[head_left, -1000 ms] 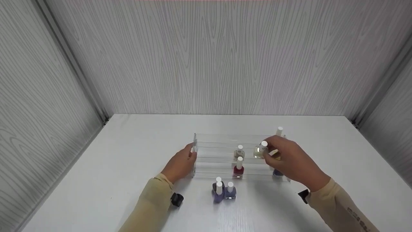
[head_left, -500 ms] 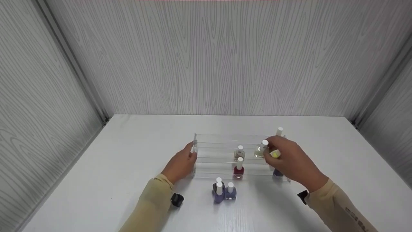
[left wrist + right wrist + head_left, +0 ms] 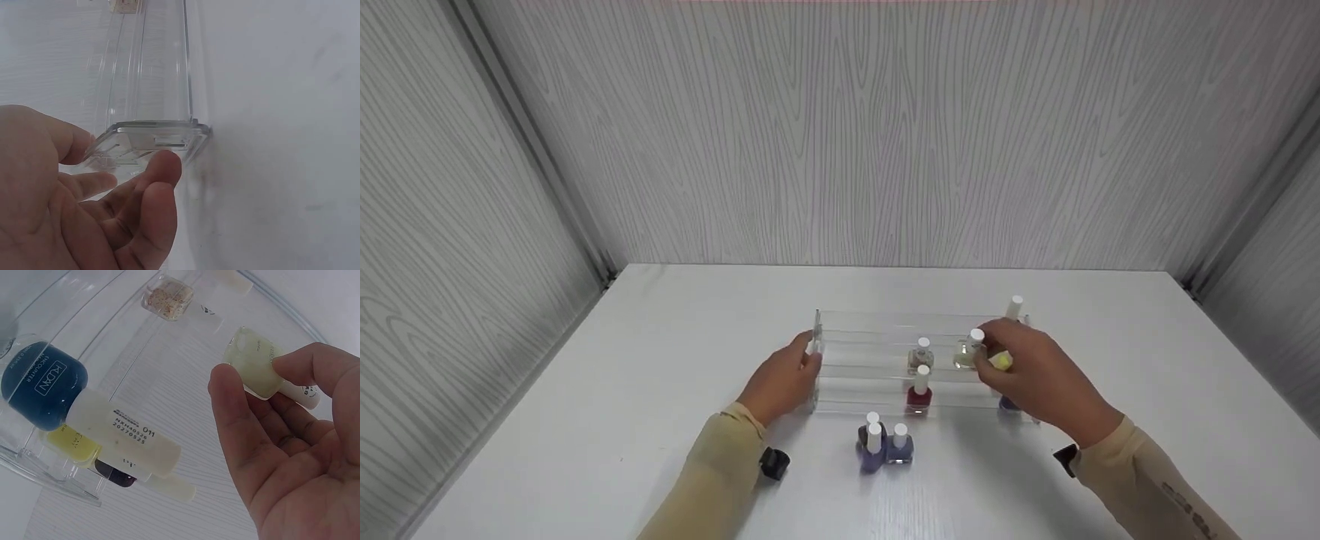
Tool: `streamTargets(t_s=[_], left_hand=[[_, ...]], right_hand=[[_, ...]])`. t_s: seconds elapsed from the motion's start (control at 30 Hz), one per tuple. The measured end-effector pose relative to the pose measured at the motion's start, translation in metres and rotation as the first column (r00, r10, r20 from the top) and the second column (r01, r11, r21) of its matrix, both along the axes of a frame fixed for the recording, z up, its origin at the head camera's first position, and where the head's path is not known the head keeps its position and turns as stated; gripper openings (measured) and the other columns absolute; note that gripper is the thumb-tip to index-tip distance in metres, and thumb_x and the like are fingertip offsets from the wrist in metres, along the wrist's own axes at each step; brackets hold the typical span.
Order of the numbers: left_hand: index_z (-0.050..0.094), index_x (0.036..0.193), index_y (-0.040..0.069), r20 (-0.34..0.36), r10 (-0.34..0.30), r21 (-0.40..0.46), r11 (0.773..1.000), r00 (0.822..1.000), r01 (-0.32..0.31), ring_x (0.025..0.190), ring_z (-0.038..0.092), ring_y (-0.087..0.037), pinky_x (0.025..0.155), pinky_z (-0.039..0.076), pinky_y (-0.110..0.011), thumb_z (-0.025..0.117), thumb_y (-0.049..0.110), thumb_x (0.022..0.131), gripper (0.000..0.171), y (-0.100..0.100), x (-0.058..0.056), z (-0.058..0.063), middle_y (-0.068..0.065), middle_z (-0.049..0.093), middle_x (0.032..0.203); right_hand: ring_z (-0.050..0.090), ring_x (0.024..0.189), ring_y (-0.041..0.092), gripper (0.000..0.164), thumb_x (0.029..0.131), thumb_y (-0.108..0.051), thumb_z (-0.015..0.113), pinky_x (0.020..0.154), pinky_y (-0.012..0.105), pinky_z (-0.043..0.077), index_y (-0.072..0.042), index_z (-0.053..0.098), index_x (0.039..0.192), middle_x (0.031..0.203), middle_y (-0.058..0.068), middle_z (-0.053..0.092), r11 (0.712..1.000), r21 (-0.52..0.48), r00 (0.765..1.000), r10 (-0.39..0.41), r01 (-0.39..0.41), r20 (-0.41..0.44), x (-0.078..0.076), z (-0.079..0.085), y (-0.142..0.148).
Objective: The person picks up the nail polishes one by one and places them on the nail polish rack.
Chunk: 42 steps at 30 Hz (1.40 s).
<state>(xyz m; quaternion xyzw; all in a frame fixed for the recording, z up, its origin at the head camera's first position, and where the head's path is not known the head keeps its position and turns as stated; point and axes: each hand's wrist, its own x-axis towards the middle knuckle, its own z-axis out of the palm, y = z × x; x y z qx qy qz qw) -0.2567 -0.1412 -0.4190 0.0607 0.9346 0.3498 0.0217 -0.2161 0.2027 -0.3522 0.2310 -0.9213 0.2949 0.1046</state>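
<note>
Bottles and clear rack, near to far. In front of the rack, toward the middle of its length, stand two purple bottles and, just behind one of them, a dark bottle. On the rack's front step are a red bottle and, toward the right end, a blue bottle. The left hand holds the rack's left end, thumb and bent fingers a little apart and touching the end panel. The right hand, the nearer to the pale bottle, pinches it between thumb and fingers, spread only by its width. This bottle is at the rack's middle step, between the glitter bottle and the yellow bottle; its long axis tilts, cap toward the rack's right end. Whether its base touches the step cannot be told. Farthest, a white cap rises at the rack's right rear.
</note>
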Motion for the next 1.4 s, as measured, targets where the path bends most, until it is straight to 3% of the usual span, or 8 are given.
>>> streamTargets(t_s=[0.13, 0.37, 0.67, 0.8, 1.0, 1.27, 1.4], left_hand=[[0.036, 0.161, 0.013, 0.004, 0.002, 0.019, 1.0, 1.0, -0.002, 0.09, 0.062, -0.019, 0.089, 0.05, -0.046, 0.045, 0.035, 0.11, 0.057, 0.0007, 0.0007, 0.0016, -0.007, 0.067, 0.12], [0.037, 0.16, 0.015, -0.042, 0.02, 0.067, 0.998, 0.999, -0.017, 0.112, 0.063, -0.022, 0.097, 0.05, -0.047, 0.049, 0.041, 0.109, 0.059, 0.0027, 0.0012, 0.0005, -0.006, 0.063, 0.127], [0.031, 0.163, 0.018, -0.047, 0.04, 0.216, 0.976, 0.998, -0.029, 0.131, 0.059, -0.027, 0.107, 0.047, -0.049, 0.059, 0.022, 0.105, 0.065, 0.0044, -0.0003, 0.0026, -0.011, 0.054, 0.148], [0.03, 0.164, 0.021, -0.038, 0.032, 0.258, 0.966, 0.999, -0.022, 0.13, 0.059, -0.028, 0.103, 0.05, -0.049, 0.06, 0.02, 0.105, 0.066, 0.0047, 0.0003, 0.0026, -0.011, 0.053, 0.15], [0.03, 0.164, 0.023, -0.027, 0.034, 0.234, 0.972, 0.999, -0.027, 0.125, 0.062, -0.025, 0.1, 0.051, -0.048, 0.06, 0.021, 0.105, 0.066, 0.0068, -0.0004, 0.0015, -0.01, 0.056, 0.147], [0.031, 0.163, 0.023, -0.021, 0.032, 0.249, 0.968, 0.999, -0.025, 0.122, 0.063, -0.025, 0.089, 0.056, -0.043, 0.059, 0.018, 0.105, 0.065, 0.0083, -0.0017, 0.0021, -0.012, 0.056, 0.144], [0.031, 0.163, 0.021, -0.027, 0.034, 0.244, 0.969, 0.999, -0.027, 0.122, 0.063, -0.025, 0.091, 0.055, -0.044, 0.059, 0.018, 0.105, 0.064, 0.0097, -0.003, 0.0007, -0.012, 0.057, 0.144]], right_hand=[[0.07, 0.093, 0.014, 0.016, 0.096, -0.004, 0.066, 0.078, 0.037, 0.058, -0.01, 0.067, 0.111, 0.1, -0.003, 0.07, 1.0, 0.005, 1.0, 0.005, -0.004, -0.01, -0.0004, -0.0007, 0.0024], [0.069, 0.092, 0.011, 0.014, 0.097, -0.005, 0.064, 0.076, 0.035, 0.057, -0.009, 0.067, 0.11, 0.1, -0.005, 0.07, 1.0, 0.013, 1.0, 0.011, -0.011, -0.017, 0.0002, -0.002, 0.0039], [0.068, 0.089, 0.011, 0.015, 0.096, -0.004, 0.066, 0.076, 0.036, 0.057, -0.011, 0.067, 0.109, 0.098, -0.004, 0.07, 1.0, 0.01, 1.0, 0.014, -0.014, -0.026, 0.0011, -0.0016, 0.0018], [0.068, 0.091, 0.012, 0.015, 0.096, -0.005, 0.066, 0.077, 0.037, 0.057, -0.012, 0.067, 0.11, 0.098, -0.004, 0.071, 1.0, 0.003, 1.0, 0.003, -0.003, -0.002, 0.0003, -0.0017, 0.0018], [0.07, 0.094, 0.014, 0.014, 0.097, -0.007, 0.066, 0.079, 0.038, 0.058, -0.012, 0.066, 0.11, 0.1, -0.003, 0.072, 1.0, 0.004, 1.0, -0.005, 0.005, 0.024, 0.0002, -0.0039, 0.0039], [0.07, 0.095, 0.016, 0.013, 0.098, -0.008, 0.063, 0.078, 0.04, 0.057, -0.012, 0.066, 0.11, 0.101, -0.003, 0.071, 1.0, 0.005, 1.0, -0.011, 0.011, 0.021, -0.0012, -0.0058, 0.0052], [0.069, 0.096, 0.016, 0.012, 0.098, -0.008, 0.064, 0.079, 0.041, 0.057, -0.013, 0.067, 0.109, 0.1, -0.004, 0.07, 1.0, -0.006, 1.0, -0.001, 0.001, 0.002, -0.0045, -0.0092, 0.0042]])
